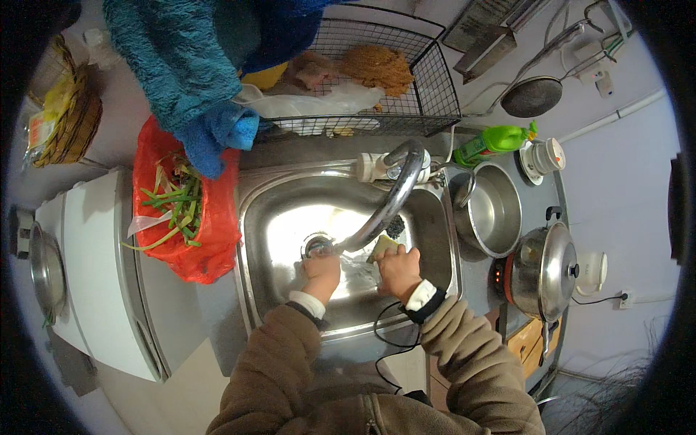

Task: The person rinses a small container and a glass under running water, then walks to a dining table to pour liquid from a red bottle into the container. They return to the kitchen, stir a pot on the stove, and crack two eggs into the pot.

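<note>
Both hands are over a stainless steel sink (pixel 261 293), below the curved metal faucet spout (pixel 392 204). My left hand (pixel 322 274) is curled at the spout's outlet, just on my side of the drain (pixel 317 238). A small, shiny, see-through object (pixel 321 249) shows at its fingertips, but whether the hand grips it is unclear. My right hand (pixel 399 270) holds a yellow-green sponge (pixel 384 246), which sticks out past the fingers. Behind the sponge, a dark scouring pad (pixel 396 226) lies on the basin floor. Water streaks the basin between the hands.
Left of the sink lies a red plastic bag (pixel 217 234) with green onion scraps (pixel 182 201). To the right are a metal pot (pixel 497 212), a lidded pot (pixel 552 272) and a green bottle (pixel 495 142). A wire basket (pixel 435 92) and blue towels (pixel 179 70) are behind.
</note>
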### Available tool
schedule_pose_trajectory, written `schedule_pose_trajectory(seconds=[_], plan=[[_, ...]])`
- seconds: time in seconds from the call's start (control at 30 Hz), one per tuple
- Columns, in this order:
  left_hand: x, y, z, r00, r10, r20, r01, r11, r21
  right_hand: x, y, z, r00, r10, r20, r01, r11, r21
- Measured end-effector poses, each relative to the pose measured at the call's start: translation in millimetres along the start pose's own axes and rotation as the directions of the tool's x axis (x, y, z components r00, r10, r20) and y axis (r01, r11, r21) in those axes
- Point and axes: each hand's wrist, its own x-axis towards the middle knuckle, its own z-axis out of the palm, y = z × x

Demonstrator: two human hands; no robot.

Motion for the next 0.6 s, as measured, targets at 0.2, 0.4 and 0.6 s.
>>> schedule_pose_trajectory(seconds=[0.2,0.4,0.6], plan=[[-38,-25,-34,0.955,0.139,0.262,-0.154,0.987,0.037,21,-1,15,0.936,0.006,0.352,0.149,0.899,-0.411],[-74,-17,-56,0.92,0.19,0.342,-0.215,0.976,0.036,22,14,25,0.885,0.071,0.46,0.036,0.975,-0.219],[-100,26,-74,0.935,0.283,0.214,-0.247,0.952,-0.182,-3,29,36,0.945,0.121,0.304,-0.049,0.971,-0.234]])
